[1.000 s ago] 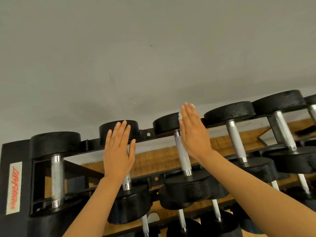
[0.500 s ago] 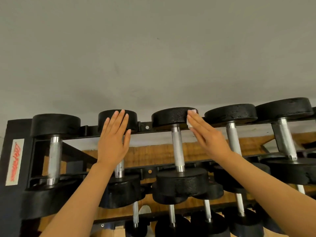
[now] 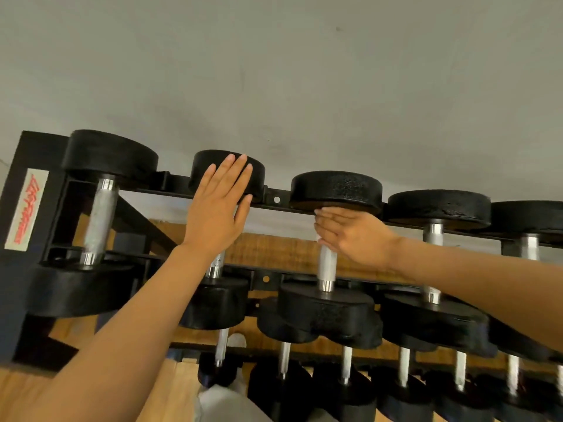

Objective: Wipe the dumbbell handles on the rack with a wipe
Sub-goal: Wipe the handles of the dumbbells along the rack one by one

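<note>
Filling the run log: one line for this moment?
left hand: flat on second dumbbell | right hand: on third handle top | wipe: barely visible

Right hand [image 3: 356,236]: 0.5 s ago at the rim of the third dumbbell's far plate [image 3: 336,190], now lower and turned sideways, fingers [image 3: 327,222] pointing left across the top of its chrome handle [image 3: 327,264]. Wipe hardly visible now. Left hand [image 3: 217,208] sits slightly higher over the second dumbbell [image 3: 227,170].

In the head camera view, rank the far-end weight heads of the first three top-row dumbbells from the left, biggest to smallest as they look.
1. Third head
2. First head, close to the third in looks; wide-angle edge distortion makes that order unsure.
3. Second head, clearly smallest, partly covered by the left hand.
</note>
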The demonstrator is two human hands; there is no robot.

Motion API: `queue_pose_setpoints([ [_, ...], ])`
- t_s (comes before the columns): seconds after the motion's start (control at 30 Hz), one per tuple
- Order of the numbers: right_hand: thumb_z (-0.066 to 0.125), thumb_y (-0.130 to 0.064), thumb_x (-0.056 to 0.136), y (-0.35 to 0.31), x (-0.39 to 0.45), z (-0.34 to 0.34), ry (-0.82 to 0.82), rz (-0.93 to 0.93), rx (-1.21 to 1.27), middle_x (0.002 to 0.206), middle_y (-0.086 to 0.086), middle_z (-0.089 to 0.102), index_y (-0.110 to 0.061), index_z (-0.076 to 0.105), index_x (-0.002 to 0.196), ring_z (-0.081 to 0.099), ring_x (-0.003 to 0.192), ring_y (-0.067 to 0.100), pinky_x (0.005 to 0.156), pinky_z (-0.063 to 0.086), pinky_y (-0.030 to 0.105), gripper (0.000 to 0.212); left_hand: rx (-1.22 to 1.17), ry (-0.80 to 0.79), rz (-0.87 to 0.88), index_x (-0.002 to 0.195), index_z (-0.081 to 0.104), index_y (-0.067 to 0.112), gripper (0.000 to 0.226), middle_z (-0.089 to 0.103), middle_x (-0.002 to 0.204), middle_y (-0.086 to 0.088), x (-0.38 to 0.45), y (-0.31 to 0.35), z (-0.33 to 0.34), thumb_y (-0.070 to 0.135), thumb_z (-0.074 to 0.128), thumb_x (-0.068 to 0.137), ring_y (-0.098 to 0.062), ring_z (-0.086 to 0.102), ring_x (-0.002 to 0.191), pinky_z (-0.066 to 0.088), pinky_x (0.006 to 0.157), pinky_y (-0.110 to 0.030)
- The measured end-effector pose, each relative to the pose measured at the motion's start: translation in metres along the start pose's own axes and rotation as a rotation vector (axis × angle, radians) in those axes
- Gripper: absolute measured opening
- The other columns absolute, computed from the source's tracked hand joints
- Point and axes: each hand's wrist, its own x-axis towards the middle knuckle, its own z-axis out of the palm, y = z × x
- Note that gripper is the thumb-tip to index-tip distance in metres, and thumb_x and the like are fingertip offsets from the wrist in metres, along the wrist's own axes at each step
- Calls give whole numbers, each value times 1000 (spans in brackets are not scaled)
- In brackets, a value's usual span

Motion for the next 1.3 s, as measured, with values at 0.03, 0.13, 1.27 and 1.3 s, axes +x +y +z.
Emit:
queue_pose_setpoints([
  [0.03, 45, -21, 98, -1, 0, 0, 13, 13, -23, 112, 16, 70, -2, 72, 110, 65, 111, 30, 109, 36, 40, 35, 2, 4, -1, 151, 36, 8, 53, 31, 159, -9, 0, 0, 1, 33, 34, 104, -22, 20, 150, 13, 124, -44],
  [0.13, 38, -21, 98, -15, -11, 1, 12, 1, -6, 115, 12, 69, -6, 70, 114, 61, 117, 31, 114, 30, 42, 39, 9, 28, -2, 151, 36, 9, 53, 31, 159, -9, -1, 0, 3, 33, 34, 104, -22, 20, 150, 11, 124, -42],
  [1.27, 32, -34, 103, -21, -34, 2, -113, -230, 149, 133, 6, 61, -18, 57, 136, 50, 132, 25, 120, 15, 39, 44, 5, 71, 7, 152, 33, 8, 54, 28, 160, -10, -2, -1, 7, 31, 35, 104, -24, 19, 150, 7, 124, -40],
  [1.3, 30, -36, 104, -15, -29, 2, -88, -193, 140, 131, 6, 63, -16, 60, 133, 53, 128, 24, 120, 15, 38, 46, 3, 73, 7, 152, 33, 8, 54, 29, 160, -10, -2, -1, 8, 31, 35, 104, -24, 19, 150, 7, 124, -40],
])
